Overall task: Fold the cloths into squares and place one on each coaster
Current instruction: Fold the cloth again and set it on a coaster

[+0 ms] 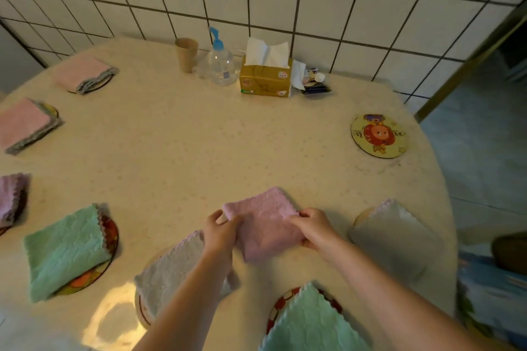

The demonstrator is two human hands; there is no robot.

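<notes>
Pinching opposite edges of the pink cloth [265, 225], held folded just above the surface [182, 151], the left hand [221, 232] and right hand [313, 229] are judged to be finishing the square, after which carrying to the bare coaster [378, 136] is called for.

Both hands: left [219, 232], right [312, 226] pinch folded pink cloth [266, 222] over table [185, 151].

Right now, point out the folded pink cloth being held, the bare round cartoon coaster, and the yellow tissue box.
folded pink cloth [266, 222]: head view, centre.
bare round cartoon coaster [378, 135]: head view, printed face.
yellow tissue box [265, 81]: head view, front side.
</notes>
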